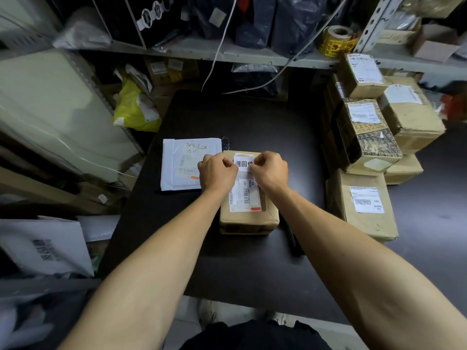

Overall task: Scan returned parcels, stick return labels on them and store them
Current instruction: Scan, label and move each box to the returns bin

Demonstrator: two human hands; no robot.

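While the brown parcel (249,218) lies on the counter (252,122), the left hand (217,171) and right hand (270,170) pinch a white label (243,163) reading "退回".

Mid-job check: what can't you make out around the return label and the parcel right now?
- Return label: side edges hidden under left hand and right hand; stuck down or not, unclear.
- Brown parcel: barcode digits too small.
- White mailer: corner hidden behind left hand.

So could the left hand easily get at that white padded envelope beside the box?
Probably yes: the white envelope lies uncovered just beside the left hand, though that hand currently pinches the return label.
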